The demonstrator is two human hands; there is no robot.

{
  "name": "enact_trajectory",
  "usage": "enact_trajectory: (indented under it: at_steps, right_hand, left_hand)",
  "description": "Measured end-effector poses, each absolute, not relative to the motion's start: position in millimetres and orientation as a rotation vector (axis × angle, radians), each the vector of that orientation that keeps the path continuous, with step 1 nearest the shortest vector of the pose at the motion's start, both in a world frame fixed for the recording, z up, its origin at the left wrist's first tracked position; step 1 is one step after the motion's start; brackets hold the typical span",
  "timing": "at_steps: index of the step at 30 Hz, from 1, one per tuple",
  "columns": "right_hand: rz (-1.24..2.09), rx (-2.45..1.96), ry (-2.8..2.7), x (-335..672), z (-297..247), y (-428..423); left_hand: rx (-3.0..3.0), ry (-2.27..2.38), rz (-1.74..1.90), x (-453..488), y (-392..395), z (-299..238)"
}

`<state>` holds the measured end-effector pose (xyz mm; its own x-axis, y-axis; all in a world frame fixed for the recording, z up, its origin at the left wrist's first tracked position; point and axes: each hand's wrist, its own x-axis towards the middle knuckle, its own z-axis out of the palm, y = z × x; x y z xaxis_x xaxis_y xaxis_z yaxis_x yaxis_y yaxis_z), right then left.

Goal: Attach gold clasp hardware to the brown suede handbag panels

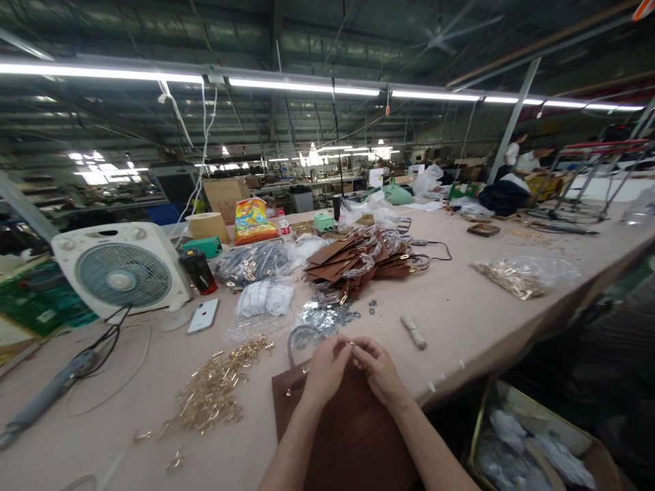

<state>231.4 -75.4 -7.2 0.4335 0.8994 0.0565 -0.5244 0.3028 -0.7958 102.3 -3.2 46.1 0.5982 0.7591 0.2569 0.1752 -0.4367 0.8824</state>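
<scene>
A brown handbag (358,436) lies flat at the table's front edge, its handle (291,348) looping out at the far left. Above its far edge, my left hand (330,365) and my right hand (376,368) meet with fingertips pinched together. Between them shows a tiny glint of metal, too small to name. Left of the bag is a heap of gold-coloured metal fittings (215,385). Just beyond my hands spreads a pile of small silver metal pieces (325,315).
A stack of brown bag pieces (358,259) lies farther back. On the left are a white fan (123,269), a phone (203,316), a dark bottle (198,271) and a corded grey tool (48,395). Rightward are a rolled cloth (413,331), a bag of fittings (525,276) and a floor bin (484,426).
</scene>
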Motion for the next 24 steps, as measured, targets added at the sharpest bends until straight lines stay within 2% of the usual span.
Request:
enact_trajectory:
  at_steps: [7,13,20,24]
  right_hand:
    - [1.062,-0.666,-0.321,236.7,-11.9,-75.4]
    - [1.025,-0.605,-0.241,241.0,-14.9,-74.0]
    - [1.052,-0.585,-0.213,241.5,-14.6,-74.3]
    - [1.056,-0.583,-0.220,242.4,-15.3,-73.5]
  left_hand:
    - [2.039,0.842,1.022,83.3,-4.5,48.3]
    - [2.097,1.134,1.151,11.5,42.3,59.3]
    - [2.217,1.500,1.036,-91.1,82.2,50.8]
    - [2.378,1.534,0.905,-112.9,93.3,42.0]
